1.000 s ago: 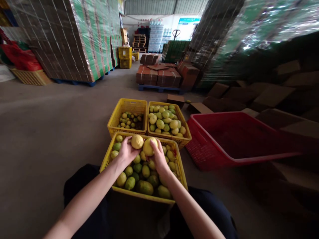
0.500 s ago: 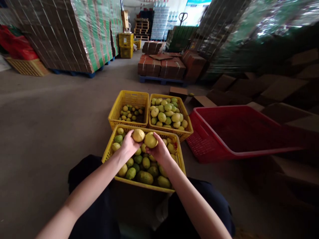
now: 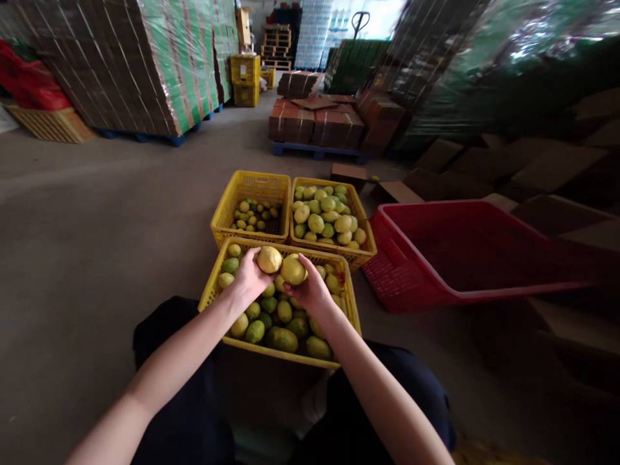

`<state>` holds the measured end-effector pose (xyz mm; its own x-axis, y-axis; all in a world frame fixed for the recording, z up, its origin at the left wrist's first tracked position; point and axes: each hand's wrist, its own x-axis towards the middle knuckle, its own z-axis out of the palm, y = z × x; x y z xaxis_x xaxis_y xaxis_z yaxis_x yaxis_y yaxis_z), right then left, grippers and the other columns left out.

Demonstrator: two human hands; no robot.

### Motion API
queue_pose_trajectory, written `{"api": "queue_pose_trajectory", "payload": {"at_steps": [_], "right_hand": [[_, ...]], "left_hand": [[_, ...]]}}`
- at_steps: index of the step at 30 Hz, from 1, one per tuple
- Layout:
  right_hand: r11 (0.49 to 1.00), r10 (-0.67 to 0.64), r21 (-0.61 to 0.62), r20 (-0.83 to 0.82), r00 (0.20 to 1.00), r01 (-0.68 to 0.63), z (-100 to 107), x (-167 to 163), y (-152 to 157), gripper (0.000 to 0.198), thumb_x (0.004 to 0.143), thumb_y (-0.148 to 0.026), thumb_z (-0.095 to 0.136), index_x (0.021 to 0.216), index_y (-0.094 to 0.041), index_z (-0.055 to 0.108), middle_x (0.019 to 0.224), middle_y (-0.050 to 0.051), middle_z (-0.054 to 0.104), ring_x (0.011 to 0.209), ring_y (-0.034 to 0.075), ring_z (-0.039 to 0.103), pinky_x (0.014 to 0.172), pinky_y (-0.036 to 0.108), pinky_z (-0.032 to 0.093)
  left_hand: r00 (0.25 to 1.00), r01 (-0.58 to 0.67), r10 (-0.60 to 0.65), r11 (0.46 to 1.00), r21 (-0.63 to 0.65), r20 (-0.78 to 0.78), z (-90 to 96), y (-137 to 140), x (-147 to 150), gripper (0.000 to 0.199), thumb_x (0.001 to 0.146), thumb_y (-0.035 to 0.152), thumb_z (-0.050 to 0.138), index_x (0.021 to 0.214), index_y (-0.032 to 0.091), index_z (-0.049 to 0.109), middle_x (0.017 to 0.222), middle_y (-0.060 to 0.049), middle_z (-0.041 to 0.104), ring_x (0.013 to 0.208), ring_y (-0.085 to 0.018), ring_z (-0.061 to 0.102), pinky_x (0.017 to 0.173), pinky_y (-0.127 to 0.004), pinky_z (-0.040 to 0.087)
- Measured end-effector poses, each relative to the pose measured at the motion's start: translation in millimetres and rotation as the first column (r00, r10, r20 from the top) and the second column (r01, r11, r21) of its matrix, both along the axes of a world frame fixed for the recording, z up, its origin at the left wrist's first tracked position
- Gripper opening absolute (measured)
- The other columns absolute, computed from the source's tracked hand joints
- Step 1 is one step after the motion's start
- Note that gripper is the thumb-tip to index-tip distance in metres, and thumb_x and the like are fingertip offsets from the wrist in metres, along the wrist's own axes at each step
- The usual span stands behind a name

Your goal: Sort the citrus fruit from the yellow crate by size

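Left hand [image 3: 250,278]: curled round left fruit [image 3: 270,259]
Right hand [image 3: 313,292]: gripping right fruit [image 3: 294,269]
Place: held side by side above near crate [image 3: 281,354]
Handling: probably light, firm, maybe slick, bruisable
Hold: likely best cupped round widest part, no squeezing

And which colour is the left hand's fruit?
The left hand holds a yellow fruit, seen best in the head view.

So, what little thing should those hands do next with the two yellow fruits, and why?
The left hand holds one yellow fruit and the right hand a second yellow fruit, side by side above the near yellow crate. Their undersides are hidden here, so I'd perhaps turn both over gently to see them.
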<state>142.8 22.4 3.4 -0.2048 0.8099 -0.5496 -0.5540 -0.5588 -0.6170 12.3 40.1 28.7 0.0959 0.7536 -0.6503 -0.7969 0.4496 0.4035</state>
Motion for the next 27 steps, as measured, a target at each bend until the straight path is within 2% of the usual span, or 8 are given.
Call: {"api": "queue_pose_trajectory", "payload": {"at_steps": [3,6,8,10,13,15,21,27], "right_hand": [[0.995,-0.059,0.082,0.079,0.995,0.052,-1,-2,-3,0.027,0.085,-0.046,0.063,0.084,-0.020,0.057,0.063,0.001,0.063,0.046,0.014,0.056,0.038,0.025,0.049],[0.939,-0.180,0.331,0.245,0.953,0.092,1,-2,-8,0.036,0.075,-0.047,0.074,0.097,-0.023,0.056,0.081,0.000,0.068,0.064,0.017,0.064,0.054,0.029,0.058],[0.839,-0.291,0.543,0.385,0.876,0.040,3,0,-11,0.051,0.069,-0.046,0.080,0.108,-0.025,0.056,0.095,0.001,0.069,0.081,0.019,0.067,0.069,0.033,0.060],[0.705,-0.399,0.705,0.487,0.777,-0.080,4,3,-13,0.063,0.065,-0.046,0.084,0.118,-0.025,0.057,0.110,0.004,0.069,0.096,0.023,0.066,0.084,0.037,0.058],[0.536,-0.505,0.803,0.551,0.664,-0.259,2,7,-14,0.065,0.069,-0.044,0.083,0.126,-0.024,0.058,0.127,0.009,0.064,0.116,0.028,0.061,0.101,0.044,0.050],[0.479,-0.555,0.815,0.569,0.607,-0.326,0,9,-16,0.063,0.074,-0.043,0.080,0.130,-0.025,0.058,0.130,0.010,0.063,0.122,0.029,0.058,0.105,0.046,0.047],[0.413,-0.608,0.814,0.580,0.542,-0.408,1,14,-20,0.061,0.077,-0.044,0.078,0.131,-0.025,0.058,0.128,0.011,0.065,0.120,0.029,0.060,0.105,0.048,0.048],[0.408,-0.611,0.813,0.581,0.538,-0.416,3,15,-21,0.061,0.078,-0.041,0.078,0.132,-0.025,0.057,0.129,0.011,0.065,0.120,0.029,0.060,0.105,0.047,0.048]], "left_hand": [[0.999,0.006,-0.004,0.998,0.056,-0.035,1.3,-1,-2,0.026,0.093,0.032,0.044,0.081,0.019,0.065,0.072,-0.003,0.067,0.075,-0.019,0.067,0.067,-0.030,0.056],[0.994,0.027,-0.010,0.987,0.156,-0.106,1.3,-1,-3,0.030,0.090,0.032,0.045,0.077,0.019,0.068,0.069,-0.003,0.067,0.072,-0.018,0.067,0.067,-0.030,0.055],[0.970,0.018,0.060,0.948,0.317,-0.235,-0.3,-3,-3,0.034,0.089,0.033,0.044,0.069,0.019,0.067,0.067,-0.003,0.066,0.073,-0.018,0.066,0.072,-0.029,0.054],[0.886,0.050,0.204,0.850,0.524,-0.416,-2.6,-5,-4,0.036,0.088,0.035,0.046,0.064,0.019,0.067,0.070,-0.003,0.067,0.077,-0.018,0.065,0.077,-0.028,0.051],[0.729,0.184,0.376,0.697,0.693,-0.572,-4.6,-11,-7,0.036,0.087,0.037,0.049,0.065,0.021,0.071,0.075,-0.003,0.070,0.080,-0.019,0.063,0.082,-0.027,0.047],[0.695,0.247,0.402,0.645,0.723,-0.596,-4.2,-14,-10,0.037,0.088,0.038,0.048,0.066,0.021,0.073,0.075,-0.004,0.069,0.079,-0.020,0.062,0.083,-0.028,0.046],[0.683,0.348,0.427,0.522,0.778,-0.592,-3.0,-15,-14,0.038,0.089,0.038,0.045,0.070,0.022,0.074,0.077,-0.005,0.070,0.079,-0.021,0.061,0.082,-0.030,0.045],[0.687,0.374,0.388,0.536,0.757,-0.615,-5.6,-12,-14,0.037,0.090,0.036,0.045,0.070,0.023,0.073,0.077,-0.004,0.071,0.079,-0.021,0.062,0.082,-0.031,0.046]]}}
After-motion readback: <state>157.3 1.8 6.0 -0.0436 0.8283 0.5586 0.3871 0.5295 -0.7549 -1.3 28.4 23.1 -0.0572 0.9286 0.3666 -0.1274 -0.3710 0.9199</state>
